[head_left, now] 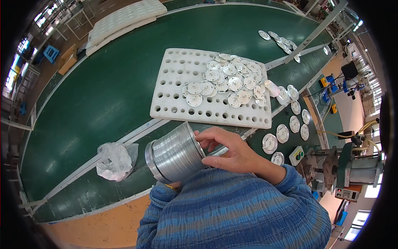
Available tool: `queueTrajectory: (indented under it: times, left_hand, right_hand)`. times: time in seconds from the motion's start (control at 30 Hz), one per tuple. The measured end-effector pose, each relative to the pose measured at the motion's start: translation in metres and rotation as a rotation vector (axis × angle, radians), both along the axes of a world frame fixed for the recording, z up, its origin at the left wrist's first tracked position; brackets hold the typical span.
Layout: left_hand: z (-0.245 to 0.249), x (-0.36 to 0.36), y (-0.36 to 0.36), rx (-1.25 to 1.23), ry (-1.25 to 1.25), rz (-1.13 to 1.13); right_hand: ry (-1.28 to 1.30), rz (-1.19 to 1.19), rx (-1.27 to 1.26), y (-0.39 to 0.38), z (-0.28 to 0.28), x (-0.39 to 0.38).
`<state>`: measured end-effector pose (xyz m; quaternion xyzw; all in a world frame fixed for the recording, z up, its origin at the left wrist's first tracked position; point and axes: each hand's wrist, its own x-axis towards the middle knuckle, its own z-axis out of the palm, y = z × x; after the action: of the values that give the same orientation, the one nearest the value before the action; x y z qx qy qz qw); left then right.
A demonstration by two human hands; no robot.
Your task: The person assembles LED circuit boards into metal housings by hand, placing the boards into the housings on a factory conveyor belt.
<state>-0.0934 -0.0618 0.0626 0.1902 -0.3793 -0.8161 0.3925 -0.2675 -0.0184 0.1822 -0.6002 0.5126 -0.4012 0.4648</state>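
A thick stack of round silvery metal discs (174, 153) lies tilted on its side close to my body. My left hand (176, 184) is under its lower edge; only a sliver shows, and its fingers are hidden. At the stack's right end, my right hand (230, 151) grips the rim, thumb on the near side and curled fingers on the far side. A crumpled clear plastic bag (116, 162) lies left of the stack. Beyond it, a white foam tray with holes (170, 74) carries a loose pile of metal discs (235, 84).
Several discs (282, 133) lie spread on the green table (120, 79) at right, with more (282, 40) at the far right. A green-button box (296, 156) and a machine (360, 170) stand at right. White foam sheets (124, 20) are stacked at far left.
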Motion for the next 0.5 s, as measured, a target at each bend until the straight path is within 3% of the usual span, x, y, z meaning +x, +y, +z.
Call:
queueTrajectory:
  times: [0.43, 0.5]
  left_hand:
    - [0.011, 0.001, 0.003, -0.038, 0.063, -0.054]
    - [0.019, 0.002, 0.002, 0.207, 0.126, -0.104]
  right_hand:
    - [0.058, -0.014, -0.036, 0.005, 0.006, 0.002]
    - [0.015, -0.078, -0.064, 0.007, 0.006, 0.005]
